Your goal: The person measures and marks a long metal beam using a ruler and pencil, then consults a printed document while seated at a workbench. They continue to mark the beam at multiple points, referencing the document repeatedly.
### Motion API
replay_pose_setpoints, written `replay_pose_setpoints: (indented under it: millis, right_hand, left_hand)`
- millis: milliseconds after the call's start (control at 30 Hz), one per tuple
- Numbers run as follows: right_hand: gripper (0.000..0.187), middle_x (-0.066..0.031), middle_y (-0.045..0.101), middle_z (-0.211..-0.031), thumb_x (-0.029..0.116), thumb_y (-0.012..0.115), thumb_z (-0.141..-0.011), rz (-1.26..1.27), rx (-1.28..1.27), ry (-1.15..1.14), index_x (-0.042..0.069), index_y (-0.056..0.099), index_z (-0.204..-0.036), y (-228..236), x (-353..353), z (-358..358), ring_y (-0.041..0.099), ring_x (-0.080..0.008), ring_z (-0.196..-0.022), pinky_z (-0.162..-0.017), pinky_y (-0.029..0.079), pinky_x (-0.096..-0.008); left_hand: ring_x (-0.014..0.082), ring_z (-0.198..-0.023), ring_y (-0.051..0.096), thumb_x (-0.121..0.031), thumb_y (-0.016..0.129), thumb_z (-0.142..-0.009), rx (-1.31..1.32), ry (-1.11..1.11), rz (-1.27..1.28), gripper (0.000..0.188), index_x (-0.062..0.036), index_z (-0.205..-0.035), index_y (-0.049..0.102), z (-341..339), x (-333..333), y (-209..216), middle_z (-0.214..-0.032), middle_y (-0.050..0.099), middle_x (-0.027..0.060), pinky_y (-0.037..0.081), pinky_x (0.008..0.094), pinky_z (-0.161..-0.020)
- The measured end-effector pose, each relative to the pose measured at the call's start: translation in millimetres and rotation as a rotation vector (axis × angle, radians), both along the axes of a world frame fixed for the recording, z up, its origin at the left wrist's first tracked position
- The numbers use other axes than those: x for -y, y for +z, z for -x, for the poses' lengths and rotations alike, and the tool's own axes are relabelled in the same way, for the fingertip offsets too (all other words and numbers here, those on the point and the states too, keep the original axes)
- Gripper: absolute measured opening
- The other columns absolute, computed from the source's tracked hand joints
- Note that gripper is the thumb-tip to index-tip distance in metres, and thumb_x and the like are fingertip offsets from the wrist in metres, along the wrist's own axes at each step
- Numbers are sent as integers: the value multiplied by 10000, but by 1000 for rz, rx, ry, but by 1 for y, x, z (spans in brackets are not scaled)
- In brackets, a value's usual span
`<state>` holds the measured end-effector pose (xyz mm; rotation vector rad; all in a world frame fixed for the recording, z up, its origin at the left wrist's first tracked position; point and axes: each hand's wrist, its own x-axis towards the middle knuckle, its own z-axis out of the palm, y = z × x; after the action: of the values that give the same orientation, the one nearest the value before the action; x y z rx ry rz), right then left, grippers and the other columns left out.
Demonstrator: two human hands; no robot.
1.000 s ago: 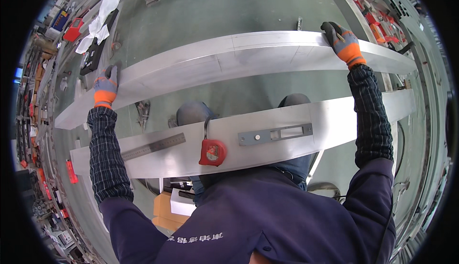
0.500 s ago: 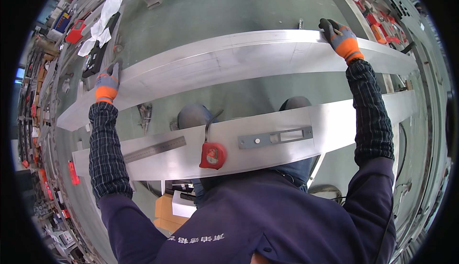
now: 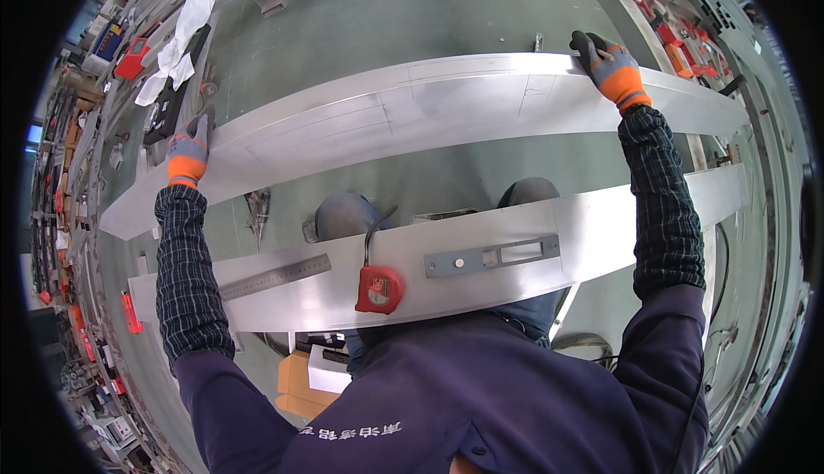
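A long silvery metal profile [image 3: 463, 105] spans the far side, with thin marked lines on its top and front faces. My left hand [image 3: 190, 148], in a grey and orange glove, grips it near its left end. Toward its right end my right hand [image 3: 613, 71], gloved alike, is closed over the far edge; a small tan stick-like piece shows at its fingers. Closer to me lies a second metal profile [image 3: 601, 225]. On it rest a steel ruler [image 3: 276, 277], a red tape measure [image 3: 379, 289] and a grey slotted plate [image 3: 491, 256].
A black case [image 3: 178, 88] with white paper [image 3: 180, 49] on it lies beyond my left hand. Red and orange items [image 3: 678, 49] fill the rack at far right. An opened cardboard box [image 3: 296, 384] sits below the near profile. My knees are between the two profiles.
Both hands keep their places on the far profile. The near profile and the tools on it appear slightly lower in view. The marked lines on the far profile's front face show more clearly.
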<state>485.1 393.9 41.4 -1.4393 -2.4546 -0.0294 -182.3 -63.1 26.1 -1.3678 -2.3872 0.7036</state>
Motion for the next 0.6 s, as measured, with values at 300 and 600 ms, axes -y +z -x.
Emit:
replay_pose_setpoints:
  millis: [300,600]
  right_hand:
    - [471,-206,742,-1082,497,501,-1013,17,-92,14,147,717,-1242,-1,-3,-2,688,-407,-1036,-942,542,-464]
    - [383,-154,753,-1046,434,547,-1013,33,-173,72,142,737,-1171,7,21,-9,696,-396,-980,-879,546,-439]
  left_hand:
    - [456,-1290,562,-113,496,-968,76,25,0,639,-263,-1577,369,16,0,-2,-1533,467,236,474,486,-1074]
    - [411,-1226,603,-172,530,-995,359,170,-457,460,-187,-1455,544,-31,3,12,-1420,577,203,490,461,-1042]
